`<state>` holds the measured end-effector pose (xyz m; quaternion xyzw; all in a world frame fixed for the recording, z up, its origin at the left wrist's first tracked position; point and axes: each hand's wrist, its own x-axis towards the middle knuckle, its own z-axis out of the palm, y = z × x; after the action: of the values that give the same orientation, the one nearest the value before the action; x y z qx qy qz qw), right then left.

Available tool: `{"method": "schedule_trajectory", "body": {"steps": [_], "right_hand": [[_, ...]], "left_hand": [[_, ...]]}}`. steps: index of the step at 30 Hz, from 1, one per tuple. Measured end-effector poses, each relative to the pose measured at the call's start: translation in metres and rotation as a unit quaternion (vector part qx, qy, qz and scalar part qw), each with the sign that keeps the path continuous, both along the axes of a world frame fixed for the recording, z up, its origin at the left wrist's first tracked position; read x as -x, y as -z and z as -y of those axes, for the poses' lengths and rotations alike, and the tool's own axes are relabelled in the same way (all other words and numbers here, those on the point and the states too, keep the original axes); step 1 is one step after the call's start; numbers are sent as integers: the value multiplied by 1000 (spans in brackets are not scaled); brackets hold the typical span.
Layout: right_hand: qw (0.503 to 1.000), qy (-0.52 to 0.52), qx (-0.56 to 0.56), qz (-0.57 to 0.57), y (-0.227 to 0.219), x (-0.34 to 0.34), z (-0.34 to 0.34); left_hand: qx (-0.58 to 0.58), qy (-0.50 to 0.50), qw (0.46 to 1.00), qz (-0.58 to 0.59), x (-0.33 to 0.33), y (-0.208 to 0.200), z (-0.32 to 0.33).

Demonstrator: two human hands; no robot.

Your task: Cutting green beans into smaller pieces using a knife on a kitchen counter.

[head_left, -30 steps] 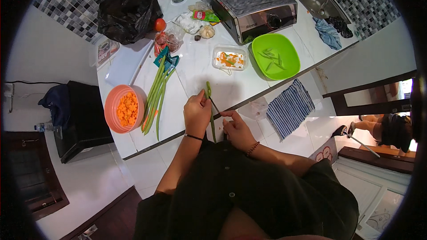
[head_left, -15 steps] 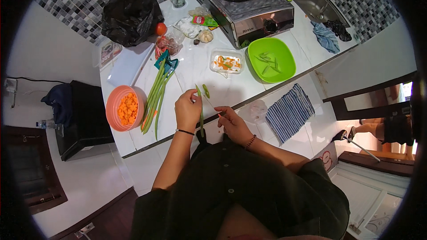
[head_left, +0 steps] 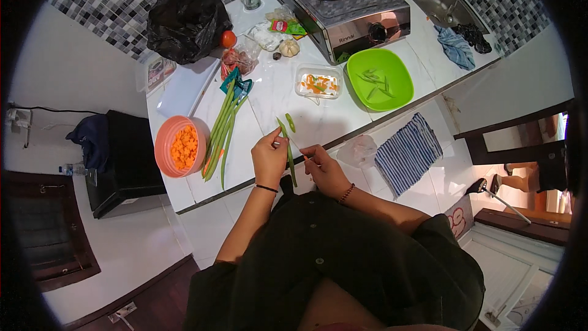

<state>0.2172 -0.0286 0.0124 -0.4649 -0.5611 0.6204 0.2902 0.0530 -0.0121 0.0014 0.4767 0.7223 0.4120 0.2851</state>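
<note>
My left hand (head_left: 268,159) is closed around a green bean (head_left: 292,170), whose tip points away over the counter edge and whose tail hangs down toward me. In my right hand (head_left: 326,173) is a small knife (head_left: 296,146), its thin blade angled toward the bean; the handle is mostly hidden by the fingers. A cut bean piece (head_left: 290,123) lies on the counter just beyond the tip. To the left rests a bunch of long green beans (head_left: 220,141). Further right, a lime-green bowl (head_left: 405,89) contains several slanted bean slices.
A coral bowl (head_left: 163,147) of diced carrot stands at left. Beyond are a clear tray (head_left: 299,89) with orange scraps, garlic (head_left: 289,48), a tomato (head_left: 228,39), a black plastic bag (head_left: 187,21) and a gas stove (head_left: 367,15). The counter's front edge runs close before me.
The whole view has shifted slightly, moving the counter things a little to the right in the picture. Both hands keep their hold, with the knife hand close to the bean.
</note>
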Motion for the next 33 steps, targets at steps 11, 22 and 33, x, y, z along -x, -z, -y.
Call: {"method": "schedule_trajectory", "body": {"steps": [11, 22, 33], "right_hand": [[1000, 10, -18, 20, -4, 10, -2], [1000, 1, 11, 29, -6, 24, -21], [998, 6, 34, 45, -2, 24, -23]], "left_hand": [[-15, 8, 1000, -7, 1, -1, 1], [10, 11, 1000, -2, 1, -10, 1], [-4, 13, 1000, -16, -1, -12, 2]]}}
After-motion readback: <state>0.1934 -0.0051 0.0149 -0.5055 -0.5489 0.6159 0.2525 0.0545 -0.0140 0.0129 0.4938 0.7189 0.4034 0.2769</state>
